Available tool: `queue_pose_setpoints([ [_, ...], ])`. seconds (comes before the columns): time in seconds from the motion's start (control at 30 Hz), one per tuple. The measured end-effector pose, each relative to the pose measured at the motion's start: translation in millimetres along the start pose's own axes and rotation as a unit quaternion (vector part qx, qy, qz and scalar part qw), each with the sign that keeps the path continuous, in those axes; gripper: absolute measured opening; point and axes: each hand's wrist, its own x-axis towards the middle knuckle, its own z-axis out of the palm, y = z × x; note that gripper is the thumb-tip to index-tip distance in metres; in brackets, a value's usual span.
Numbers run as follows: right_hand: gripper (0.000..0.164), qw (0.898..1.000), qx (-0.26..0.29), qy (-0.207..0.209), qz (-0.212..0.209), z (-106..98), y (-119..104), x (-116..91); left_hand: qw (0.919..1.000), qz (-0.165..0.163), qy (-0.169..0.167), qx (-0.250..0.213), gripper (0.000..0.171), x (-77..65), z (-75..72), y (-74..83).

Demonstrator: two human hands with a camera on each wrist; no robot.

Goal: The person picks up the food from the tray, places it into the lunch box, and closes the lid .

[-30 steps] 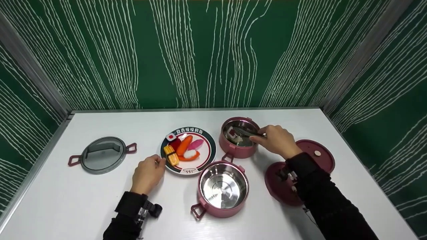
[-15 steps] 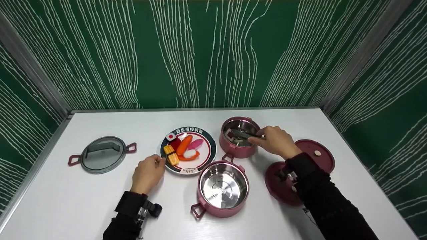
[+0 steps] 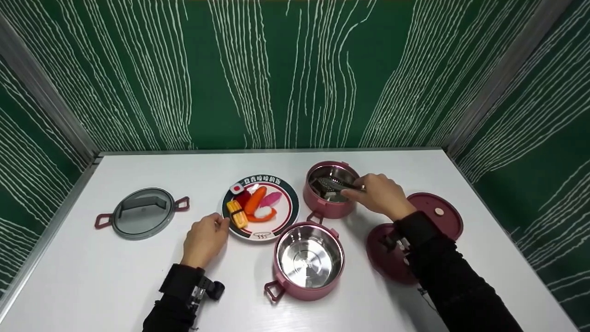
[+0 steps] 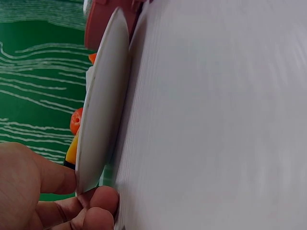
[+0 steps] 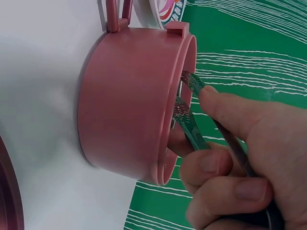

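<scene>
My right hand [image 3: 379, 196] holds metal tongs [image 5: 188, 122] with perforated ends, and the ends reach down inside the rear pink pot [image 3: 326, 210]. In the right wrist view the two tong arms stand apart, thumb on one and fingers round the other. Something pale and dark lies low in that pot, partly hidden by the tongs. My left hand [image 3: 206, 240] pinches the near left rim of a plate [image 3: 288, 216], thumb on top and fingers beneath. Toy food lies on the plate: a yellow egg sushi [image 3: 237, 215], an orange carrot-like piece [image 3: 255, 200], a small roll [image 3: 236, 188] and other pieces.
A second pink pot [image 3: 309, 294] with a shiny steel inside stands in front, close to the plate. A grey lid [image 3: 143, 216] with pink handles lies at the left. Two dark red lids [image 3: 435, 216] lie at the right, one partly under the right forearm.
The roll with a red centre, seen at the tongs' tips earlier, no longer shows there. The tongs have turned slightly, their perforated end now more visible. My left hand and the plate stay put.
</scene>
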Motion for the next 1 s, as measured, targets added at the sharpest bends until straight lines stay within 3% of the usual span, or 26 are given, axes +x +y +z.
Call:
queue_pose_setpoints([
  [0.27, 0.041, 0.999, -0.001, 0.039, -0.026, -4, -14, -4, 1.0, -0.006, -0.006, -0.002, 0.028, -0.2, -0.4, 0.3],
  [0.53, 0.033, 0.996, -0.002, 0.047, -0.077, 1, -48, -11, 1.0, 0.0, 0.001, 0.0, 0.028, -0.8, 0.3, 0.3],
  [0.77, 0.037, 0.99, -0.043, 0.032, -0.133, 15, -78, -15, 1.0, 0.0, 0.002, 0.0, 0.029, -0.4, 0.9, 0.5],
  [1.0, 0.043, 0.986, -0.082, 0.013, -0.144, 33, -93, -9, 1.0, -0.004, 0.0, -0.001, 0.028, -1.2, -0.1, 1.7],
])
